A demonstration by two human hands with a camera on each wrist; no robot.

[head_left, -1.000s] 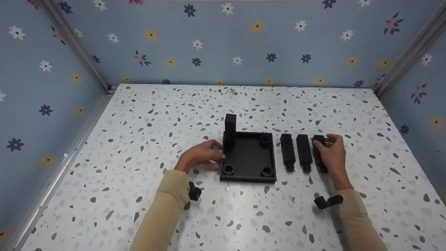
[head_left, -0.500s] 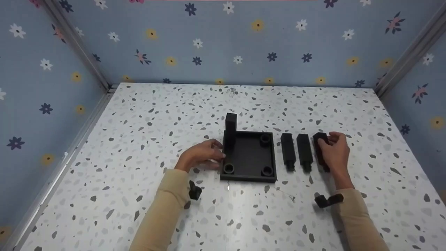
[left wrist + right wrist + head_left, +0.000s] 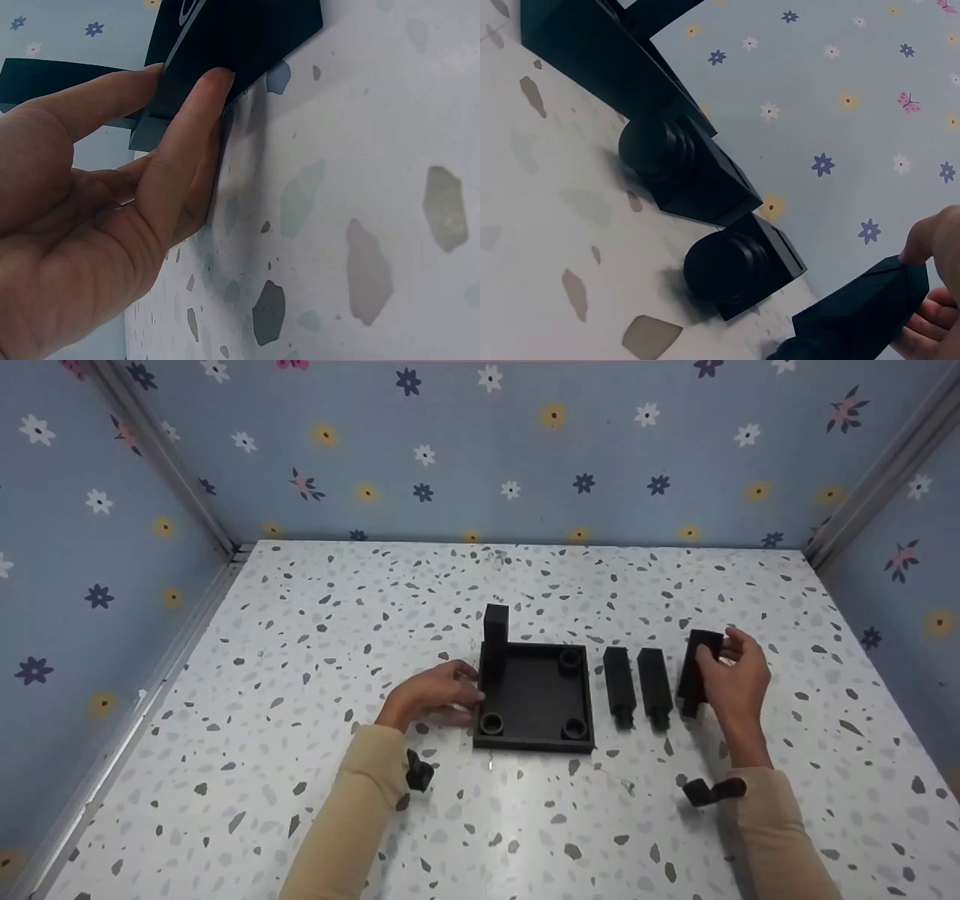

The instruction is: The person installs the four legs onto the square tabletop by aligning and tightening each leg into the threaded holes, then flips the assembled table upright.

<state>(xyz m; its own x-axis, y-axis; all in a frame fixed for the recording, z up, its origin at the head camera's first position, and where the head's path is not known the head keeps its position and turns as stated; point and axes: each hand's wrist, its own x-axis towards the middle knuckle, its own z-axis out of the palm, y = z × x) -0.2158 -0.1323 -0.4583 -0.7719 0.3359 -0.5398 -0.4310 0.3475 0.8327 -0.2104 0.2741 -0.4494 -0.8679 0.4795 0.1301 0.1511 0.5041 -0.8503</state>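
Observation:
A black square base (image 3: 534, 746) with raised rims and round corner sockets lies on the table. One black square leg (image 3: 496, 624) stands upright at its back-left corner. My left hand (image 3: 433, 691) rests against the base's left side; in the left wrist view, its fingertips touch the rim and outer wall. To the right, my right hand (image 3: 741, 679) pinches another black leg (image 3: 691, 679) between thumb and fingers near its far end. That leg tilts, its round peg end (image 3: 806, 349) pointing toward the person. Two more legs (image 3: 619, 682) lie side by side between base and right hand.
The white speckled table (image 3: 375, 600) ends at a blue flowered back wall (image 3: 480, 450). Similar panels with metal corner posts (image 3: 161, 454) stand at both sides. A black wrist camera mount (image 3: 420, 771) sits on each beige sleeve (image 3: 345, 810).
My right hand has lifted the rightmost leg off its place, moving it slightly right and away from the person. The left hand and base have stayed put.

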